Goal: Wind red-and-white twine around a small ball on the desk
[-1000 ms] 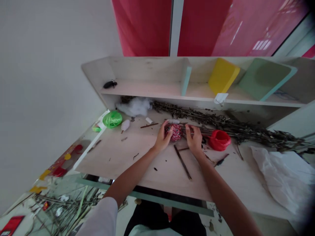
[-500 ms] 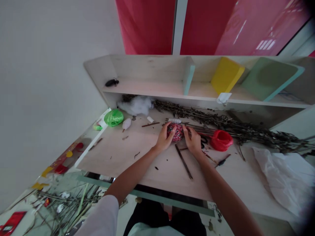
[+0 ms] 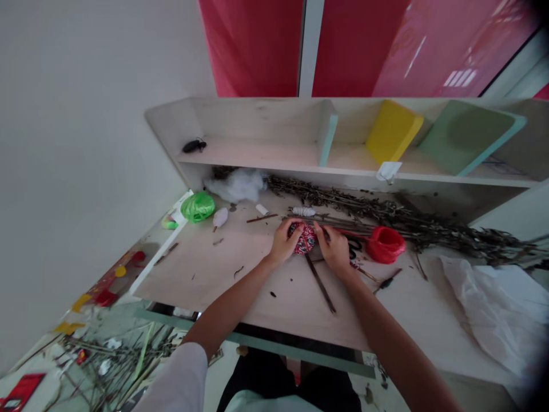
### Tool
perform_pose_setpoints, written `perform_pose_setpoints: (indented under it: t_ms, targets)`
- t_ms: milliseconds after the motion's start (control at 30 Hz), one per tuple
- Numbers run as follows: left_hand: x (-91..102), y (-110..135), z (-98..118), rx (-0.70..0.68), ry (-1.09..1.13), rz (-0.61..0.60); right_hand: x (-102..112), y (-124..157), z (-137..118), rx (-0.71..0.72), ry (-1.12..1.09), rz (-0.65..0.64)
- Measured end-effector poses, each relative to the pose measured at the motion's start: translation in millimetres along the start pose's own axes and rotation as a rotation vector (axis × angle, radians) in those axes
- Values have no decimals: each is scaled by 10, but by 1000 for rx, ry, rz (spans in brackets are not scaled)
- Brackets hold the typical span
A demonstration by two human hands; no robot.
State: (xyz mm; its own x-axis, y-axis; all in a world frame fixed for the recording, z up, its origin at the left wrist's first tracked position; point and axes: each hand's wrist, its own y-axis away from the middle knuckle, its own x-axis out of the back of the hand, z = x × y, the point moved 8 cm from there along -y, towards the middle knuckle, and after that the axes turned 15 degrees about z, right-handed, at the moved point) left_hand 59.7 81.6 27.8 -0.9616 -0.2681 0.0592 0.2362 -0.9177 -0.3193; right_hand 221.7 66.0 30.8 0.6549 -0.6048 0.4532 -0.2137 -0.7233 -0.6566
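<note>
A round ball wound in red, white and black strands sits in my left hand, whose fingers curl round its left side. My right hand is at the ball's right edge, thumb and fingers closed together. A red plastic string runs from the red roll to the fingers of my right hand; its end at the ball is too small to make out. Just behind the ball lies a spool of white thread. Black scissor handles show beside my right wrist, partly hidden.
A brown stick lies in front of the ball. Dry twigs stretch along the back under the shelf. At left are green string, white stuffing and a wrapped white piece. A plastic bag lies right.
The ball has come slightly nearer to me and turned in my left hand, uncovering the white spool behind it. My right hand's fingers have drawn closer together beside the ball.
</note>
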Motion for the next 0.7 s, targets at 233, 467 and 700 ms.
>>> perform_pose_setpoints:
  t_ms: [233,467,700]
  targets:
    - [-24,22,-38,-57,-31,-21,67,-180,303,-108,-79,205]
    - [-44,54,-3,-94,-57,-49,-533,-481,288,65,164,-102]
    - [-69,85,-3,-117,-102,-48,-773,-691,161,74,398,-277]
